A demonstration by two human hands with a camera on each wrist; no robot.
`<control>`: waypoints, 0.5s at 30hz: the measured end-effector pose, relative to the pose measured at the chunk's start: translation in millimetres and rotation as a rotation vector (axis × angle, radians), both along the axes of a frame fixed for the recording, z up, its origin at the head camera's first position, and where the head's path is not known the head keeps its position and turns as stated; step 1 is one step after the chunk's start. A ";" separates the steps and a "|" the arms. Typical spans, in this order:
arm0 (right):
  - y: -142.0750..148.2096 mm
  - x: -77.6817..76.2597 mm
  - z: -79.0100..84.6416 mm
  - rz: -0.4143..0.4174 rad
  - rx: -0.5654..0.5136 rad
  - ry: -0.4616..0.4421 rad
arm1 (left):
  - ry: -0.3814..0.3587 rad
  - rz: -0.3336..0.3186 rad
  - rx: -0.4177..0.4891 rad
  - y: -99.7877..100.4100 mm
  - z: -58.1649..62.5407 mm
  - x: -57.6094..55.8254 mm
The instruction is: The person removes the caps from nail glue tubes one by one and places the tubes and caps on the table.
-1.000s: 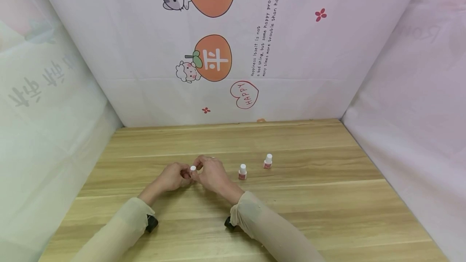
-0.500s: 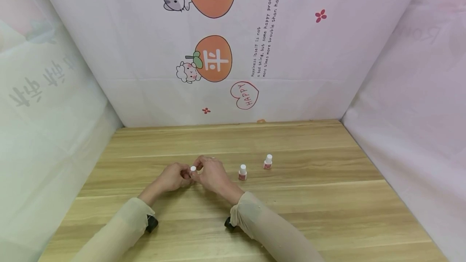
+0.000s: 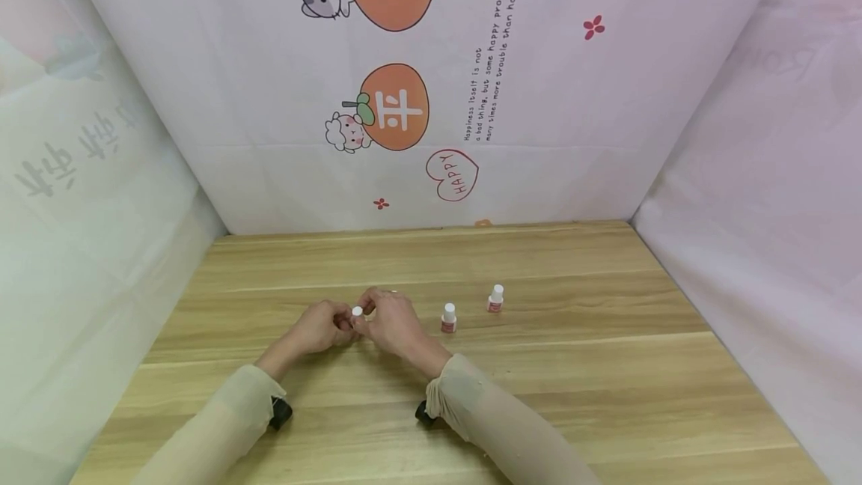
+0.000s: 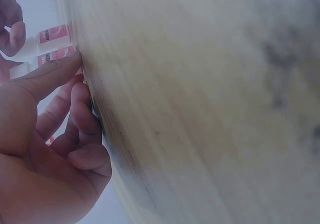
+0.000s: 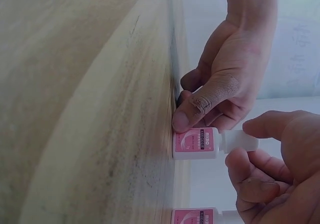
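Observation:
In the right wrist view a small nail glue bottle [image 5: 197, 144] with a pink label stands upright on the table, its white cap [image 5: 241, 141] on top. My left hand [image 3: 318, 328] holds the bottle low on its body, thumb along the label. My right hand [image 3: 392, 322] pinches the cap between thumb and fingers. From the head only the white cap top [image 3: 358, 311] shows between both hands. The left wrist view shows the left hand [image 4: 55, 129] at the label of the held bottle [image 4: 47, 58], partly hidden by the thumb.
Two similar glue bottles stand upright to the right of my hands, a nearer one [image 3: 449, 318] and a farther one [image 3: 496, 299]. The wooden table [image 3: 572, 395] meets a printed white cloth [image 3: 539, 171] at the back, with cloth walls on both sides.

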State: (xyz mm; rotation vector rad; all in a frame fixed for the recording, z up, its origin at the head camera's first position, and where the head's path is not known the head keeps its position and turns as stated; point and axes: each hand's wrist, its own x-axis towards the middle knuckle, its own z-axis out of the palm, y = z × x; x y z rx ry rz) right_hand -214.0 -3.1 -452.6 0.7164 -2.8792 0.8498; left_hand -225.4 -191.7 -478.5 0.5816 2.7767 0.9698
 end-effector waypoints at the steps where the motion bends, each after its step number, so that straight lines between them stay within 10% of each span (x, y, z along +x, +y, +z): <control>1: 0.1 0.2 0.1 0.003 0.000 0.004 | -0.001 0.002 -0.004 0.1 0.1 -0.1; 15: 0.2 -0.6 -0.5 -0.004 0.004 -0.004 | 0.003 0.002 -0.008 0.6 0.1 0.3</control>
